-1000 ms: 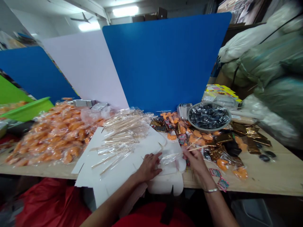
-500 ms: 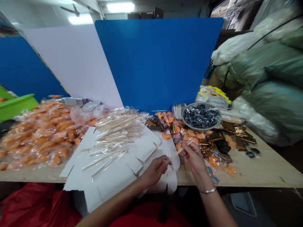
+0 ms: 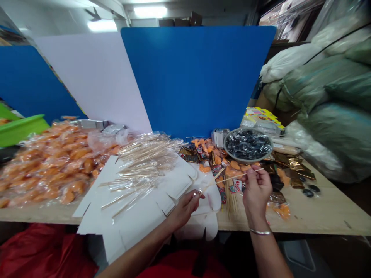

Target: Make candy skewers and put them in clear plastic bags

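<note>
My right hand (image 3: 256,189) pinches a thin wooden stick (image 3: 236,177) by its right end, above the table's right half. The stick slants down to the left, toward my left hand (image 3: 189,204). The closed fingers of my left hand grip a small clear plastic sleeve (image 3: 202,191), only faintly visible. A second, shorter-looking stick (image 3: 218,174) rises from the sleeve. Bare sticks (image 3: 231,200) lie in a bundle on the table between my hands. Left of my left hand, a pile of sticks in clear wrappers (image 3: 145,162) covers flat white cardboard (image 3: 139,227).
Bagged orange pieces (image 3: 63,162) are heaped at the left beside a green bin (image 3: 23,130). At the right stand a grey bowl of black wrapped pieces (image 3: 247,144), gold-brown packets (image 3: 295,175) and black discs (image 3: 307,192). A blue panel (image 3: 197,81) rises behind; large sacks (image 3: 336,88) are stacked right.
My right hand has moved right and slightly up, drawing a stick away from my left hand. The sticks now spread apart. My left hand has shifted slightly left.
</note>
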`<state>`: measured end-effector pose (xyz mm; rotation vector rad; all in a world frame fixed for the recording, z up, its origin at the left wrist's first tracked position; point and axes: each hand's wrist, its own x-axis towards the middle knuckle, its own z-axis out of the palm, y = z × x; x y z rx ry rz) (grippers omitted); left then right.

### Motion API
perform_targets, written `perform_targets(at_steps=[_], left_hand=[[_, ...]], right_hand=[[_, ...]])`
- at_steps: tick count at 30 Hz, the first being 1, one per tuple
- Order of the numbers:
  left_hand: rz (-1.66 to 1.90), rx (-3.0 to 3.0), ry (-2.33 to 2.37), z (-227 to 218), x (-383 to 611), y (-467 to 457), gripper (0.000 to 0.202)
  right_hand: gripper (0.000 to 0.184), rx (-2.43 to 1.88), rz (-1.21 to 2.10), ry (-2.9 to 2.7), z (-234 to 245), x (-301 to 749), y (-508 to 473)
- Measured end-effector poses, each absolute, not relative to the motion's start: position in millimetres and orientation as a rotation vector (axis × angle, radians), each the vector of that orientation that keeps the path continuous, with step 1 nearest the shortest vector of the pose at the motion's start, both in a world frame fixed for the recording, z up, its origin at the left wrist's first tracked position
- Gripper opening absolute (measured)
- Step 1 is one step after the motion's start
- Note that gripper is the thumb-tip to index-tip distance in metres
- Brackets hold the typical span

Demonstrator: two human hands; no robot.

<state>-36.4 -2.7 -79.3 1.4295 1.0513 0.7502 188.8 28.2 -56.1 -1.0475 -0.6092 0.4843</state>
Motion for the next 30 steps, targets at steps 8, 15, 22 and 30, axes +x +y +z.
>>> perform_targets(at_steps=[8,15,22,30], left_hand=[[0.738,1.547,1.034,-79.0,-39.5,-2.4,0.042],[0.768,1.489,1.048,-92.3,-34.5,5.2,0.041],[0.820,1.339,1.148,-113.3,-50.6,21.8,0.042],[0.832,1.222,1.194,-124.6,-62.6,24.8,0.047]], right_hand=[[0.025,-1.065,0.587,-0.773,-54.3,181.4,30.2],[0.022,-1.161,1.045,-1.205,-83.2,141.4,9.4],[0.014,-1.566,0.743,-2.200,-131.2,107.7,-36.7],[0.015,-1.652,0.503,-2.490,-142.2,88.4,-52.5]])
